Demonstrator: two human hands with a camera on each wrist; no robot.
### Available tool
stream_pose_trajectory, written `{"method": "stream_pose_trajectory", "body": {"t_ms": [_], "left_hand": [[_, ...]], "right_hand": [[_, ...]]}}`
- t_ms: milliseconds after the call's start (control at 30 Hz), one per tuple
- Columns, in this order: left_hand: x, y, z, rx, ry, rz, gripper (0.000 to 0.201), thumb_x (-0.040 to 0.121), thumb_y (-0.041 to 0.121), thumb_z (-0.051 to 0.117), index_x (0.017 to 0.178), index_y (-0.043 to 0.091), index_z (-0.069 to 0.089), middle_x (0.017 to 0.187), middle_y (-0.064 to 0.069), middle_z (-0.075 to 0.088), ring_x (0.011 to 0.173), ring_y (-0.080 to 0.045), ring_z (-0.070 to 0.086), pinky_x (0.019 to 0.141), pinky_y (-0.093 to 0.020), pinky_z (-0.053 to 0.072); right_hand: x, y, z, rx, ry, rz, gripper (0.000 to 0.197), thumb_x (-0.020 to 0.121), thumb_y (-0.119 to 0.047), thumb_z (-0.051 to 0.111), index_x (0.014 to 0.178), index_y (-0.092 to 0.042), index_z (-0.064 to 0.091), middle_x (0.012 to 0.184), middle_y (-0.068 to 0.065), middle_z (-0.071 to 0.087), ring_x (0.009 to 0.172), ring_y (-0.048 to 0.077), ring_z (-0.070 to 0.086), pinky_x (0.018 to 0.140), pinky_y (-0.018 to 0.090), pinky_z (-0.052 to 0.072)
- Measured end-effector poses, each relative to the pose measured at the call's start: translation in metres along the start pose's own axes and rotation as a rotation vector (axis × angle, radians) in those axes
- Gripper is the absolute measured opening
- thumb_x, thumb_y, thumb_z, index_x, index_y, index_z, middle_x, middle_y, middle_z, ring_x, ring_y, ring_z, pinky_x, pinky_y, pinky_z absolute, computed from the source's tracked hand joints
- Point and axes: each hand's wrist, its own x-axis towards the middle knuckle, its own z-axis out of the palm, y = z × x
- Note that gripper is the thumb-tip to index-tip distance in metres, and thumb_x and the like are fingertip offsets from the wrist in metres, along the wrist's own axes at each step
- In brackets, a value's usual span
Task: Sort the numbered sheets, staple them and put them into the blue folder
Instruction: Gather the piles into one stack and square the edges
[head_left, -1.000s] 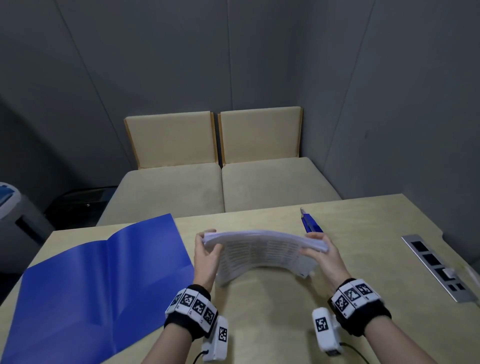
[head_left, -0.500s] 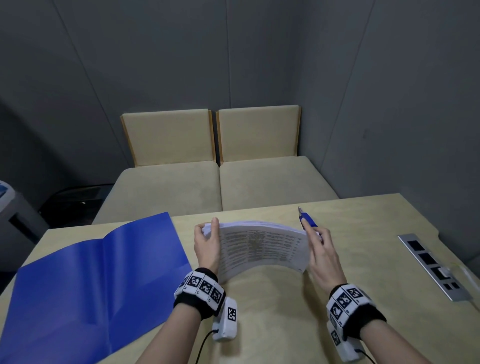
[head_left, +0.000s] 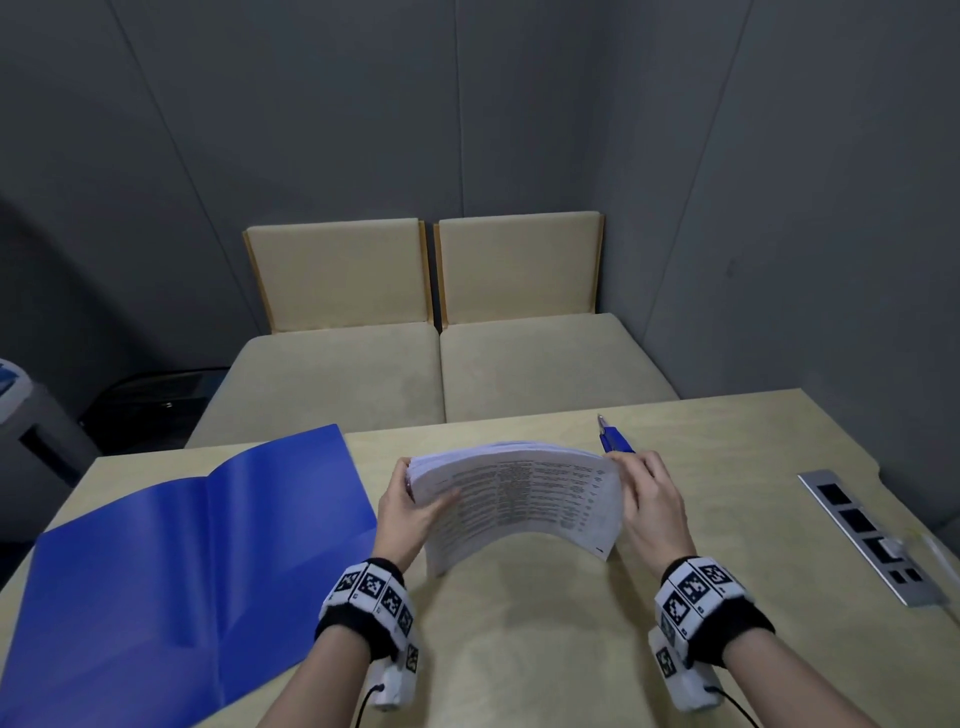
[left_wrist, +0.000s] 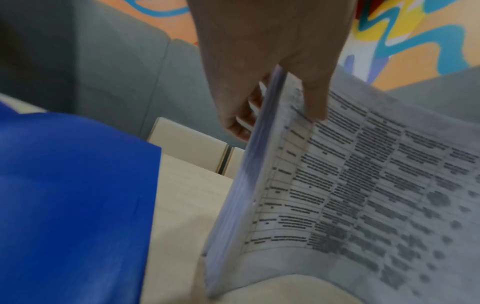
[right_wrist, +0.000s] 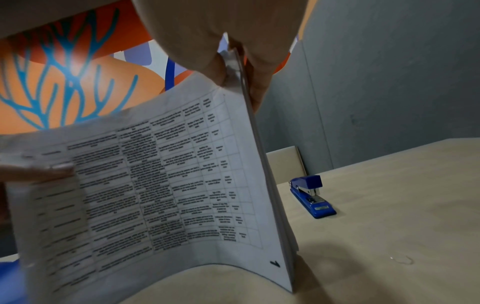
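A stack of printed sheets (head_left: 524, 499) stands on its lower edge on the table, bowed toward me. My left hand (head_left: 410, 501) grips the stack's left side, thumb on the front page and fingers behind. My right hand (head_left: 649, 499) grips the right side. The left wrist view shows the sheets (left_wrist: 350, 185) with my thumb over the front page; the right wrist view shows the sheets (right_wrist: 155, 185) pinched at their top corner. The blue folder (head_left: 182, 561) lies open flat on the left. A blue stapler (head_left: 615, 441) (right_wrist: 311, 197) lies just behind my right hand.
The wooden table (head_left: 727, 493) has a metal socket strip (head_left: 872, 535) near its right edge. Two beige seats (head_left: 436, 374) stand beyond the far edge, against grey walls. A dark bin (head_left: 145, 405) stands on the floor at the left.
The stack went from hanging curved above the table to standing upright on its lower edge. Both hands shifted to its sides and drew slightly closer together.
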Motion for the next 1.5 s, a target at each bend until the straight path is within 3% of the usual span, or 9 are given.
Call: {"method": "stream_pose_trajectory", "body": {"t_ms": [167, 300, 400, 567, 767, 933, 1033, 1167, 1500], "left_hand": [[0.005, 0.013, 0.002, -0.050, -0.015, 0.014, 0.022, 0.092, 0.021, 0.060, 0.114, 0.023, 0.058, 0.110, 0.005, 0.068, 0.105, -0.012, 0.063, 0.088, -0.031, 0.052], [0.009, 0.055, 0.008, 0.167, -0.048, 0.265, 0.016, 0.096, 0.011, 0.052, 0.106, 0.023, 0.055, 0.098, 0.014, 0.064, 0.089, 0.003, 0.060, 0.076, -0.009, 0.045], [0.013, 0.096, 0.021, 0.389, -0.118, 0.559, 0.012, 0.093, 0.003, 0.048, 0.102, 0.008, 0.055, 0.095, -0.002, 0.063, 0.086, -0.016, 0.058, 0.073, -0.020, 0.041], [0.012, 0.140, 0.037, 0.653, -0.186, 0.817, 0.006, 0.093, 0.013, 0.050, 0.099, 0.012, 0.051, 0.091, -0.002, 0.056, 0.082, -0.020, 0.049, 0.072, -0.031, 0.035], [0.022, 0.113, 0.001, 0.828, -0.066, 0.468, 0.031, 0.082, 0.048, 0.066, 0.091, 0.021, 0.054, 0.085, 0.008, 0.059, 0.082, -0.016, 0.053, 0.071, -0.033, 0.036], [0.013, 0.091, -0.011, -0.201, -0.141, -0.075, 0.063, 0.062, 0.026, 0.088, 0.111, 0.003, 0.054, 0.104, -0.012, 0.070, 0.094, -0.026, 0.069, 0.076, -0.033, 0.057], [0.005, 0.083, -0.009, -0.399, -0.321, -0.255, 0.058, 0.074, 0.022, 0.079, 0.123, 0.002, 0.056, 0.115, -0.017, 0.068, 0.104, -0.033, 0.066, 0.086, -0.041, 0.057], [-0.004, 0.080, -0.011, -0.333, -0.385, -0.246, 0.030, 0.088, 0.017, 0.063, 0.113, 0.001, 0.064, 0.108, -0.017, 0.070, 0.093, -0.028, 0.067, 0.080, -0.035, 0.058], [-0.027, 0.086, 0.035, -0.149, 0.107, 0.038, 0.014, 0.089, 0.013, 0.061, 0.099, 0.023, 0.059, 0.094, 0.001, 0.067, 0.088, -0.016, 0.065, 0.074, -0.034, 0.055]], "right_hand": [[0.010, -0.008, -0.009, -0.092, -0.144, 0.080, 0.023, 0.093, -0.006, 0.045, 0.113, -0.014, 0.055, 0.109, 0.002, 0.053, 0.099, 0.022, 0.056, 0.077, 0.030, 0.042], [0.028, -0.031, -0.029, -0.376, -0.304, 0.119, 0.044, 0.086, -0.020, 0.056, 0.128, -0.025, 0.041, 0.126, 0.000, 0.046, 0.120, 0.023, 0.044, 0.104, 0.045, 0.033], [0.046, -0.065, -0.034, -0.272, -0.377, 0.009, 0.070, 0.078, -0.030, 0.066, 0.139, -0.035, 0.032, 0.133, -0.006, 0.046, 0.124, 0.019, 0.039, 0.111, 0.050, 0.022], [0.060, -0.076, -0.028, 0.164, -0.432, 0.111, 0.016, 0.076, -0.017, 0.064, 0.065, -0.026, 0.059, 0.061, -0.008, 0.056, 0.067, 0.017, 0.052, 0.063, 0.032, 0.040], [0.043, -0.045, -0.037, 0.603, -0.552, 0.306, 0.023, 0.084, -0.014, 0.068, 0.105, -0.005, 0.069, 0.103, 0.009, 0.073, 0.100, 0.023, 0.068, 0.093, 0.040, 0.051], [0.033, -0.033, -0.035, 0.830, -0.644, 0.399, 0.049, 0.076, -0.014, 0.075, 0.121, 0.000, 0.059, 0.116, 0.013, 0.068, 0.109, 0.026, 0.065, 0.099, 0.045, 0.048], [0.031, -0.031, -0.030, 0.951, -0.665, 0.495, 0.079, 0.056, -0.028, 0.088, 0.123, -0.003, 0.055, 0.117, 0.015, 0.067, 0.110, 0.028, 0.064, 0.097, 0.047, 0.050], [0.030, -0.033, -0.026, 0.950, -0.641, 0.573, 0.047, 0.076, -0.006, 0.070, 0.122, -0.002, 0.056, 0.116, 0.016, 0.067, 0.108, 0.030, 0.065, 0.098, 0.049, 0.048], [0.017, -0.066, 0.000, 0.841, -0.232, 0.569, 0.016, 0.086, -0.011, 0.066, 0.092, -0.025, 0.065, 0.099, 0.003, 0.069, 0.096, 0.019, 0.063, 0.090, 0.039, 0.050]]}}
